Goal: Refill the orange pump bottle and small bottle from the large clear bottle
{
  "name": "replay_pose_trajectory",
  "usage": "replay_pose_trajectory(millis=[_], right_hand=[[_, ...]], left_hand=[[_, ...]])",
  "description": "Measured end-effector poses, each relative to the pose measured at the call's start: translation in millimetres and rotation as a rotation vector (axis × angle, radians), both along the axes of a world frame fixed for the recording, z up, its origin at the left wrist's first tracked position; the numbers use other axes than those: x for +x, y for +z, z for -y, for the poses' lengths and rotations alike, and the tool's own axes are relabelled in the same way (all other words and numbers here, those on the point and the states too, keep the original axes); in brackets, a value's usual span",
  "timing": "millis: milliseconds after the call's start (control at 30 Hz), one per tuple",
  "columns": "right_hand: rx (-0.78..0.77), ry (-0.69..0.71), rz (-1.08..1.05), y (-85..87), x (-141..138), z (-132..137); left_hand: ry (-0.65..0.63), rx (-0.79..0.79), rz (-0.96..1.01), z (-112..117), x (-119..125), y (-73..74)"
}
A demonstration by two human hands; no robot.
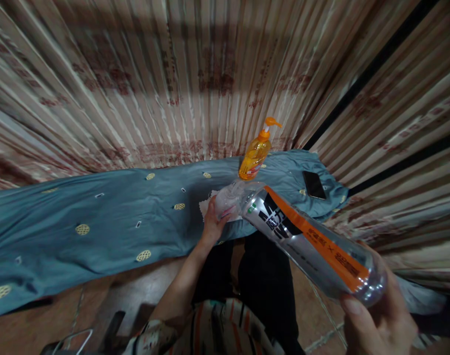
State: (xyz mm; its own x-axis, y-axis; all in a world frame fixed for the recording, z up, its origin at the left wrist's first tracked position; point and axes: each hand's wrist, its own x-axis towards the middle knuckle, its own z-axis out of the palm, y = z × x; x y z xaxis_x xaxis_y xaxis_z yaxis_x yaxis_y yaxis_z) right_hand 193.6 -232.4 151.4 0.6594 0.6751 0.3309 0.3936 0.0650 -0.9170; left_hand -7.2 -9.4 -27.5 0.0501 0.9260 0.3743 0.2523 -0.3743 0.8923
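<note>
My right hand (380, 315) is closed round the base of a large clear plastic bottle (306, 236) with a silver and orange label. The bottle lies tilted, its neck pointing left and away from me. At the neck end, my left hand (212, 222) is wrapped round a clear, whitish cup-like container (225, 201). Bottle mouth and container overlap in view; I cannot tell whether they touch. Under the container shows a white scallop-edged cloth or paper (205, 207). Just beyond stands an upright pump bottle (253, 158) of orange-yellow liquid.
A teal cloth (114, 212) with yellow pineapple prints covers the long narrow surface before me. On its right end lies a dark phone (314, 185). A pleated patterned curtain (188, 74) hangs behind, with dark poles (369, 74) at the right. Tiled floor (317, 315) shows below.
</note>
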Motion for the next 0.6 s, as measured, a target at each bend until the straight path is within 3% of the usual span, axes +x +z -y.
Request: replay_pose_trajectory(millis=[400, 600], right_hand=[[0.007, 0.028, 0.01, -7.0, 7, 3], [0.006, -0.006, 0.228, -1.3, 10, 0]], left_hand=[[0.004, -0.034, 0.058, 0, 1, 1.2], [-0.003, -0.053, 0.062, 1, 2, 2.7]])
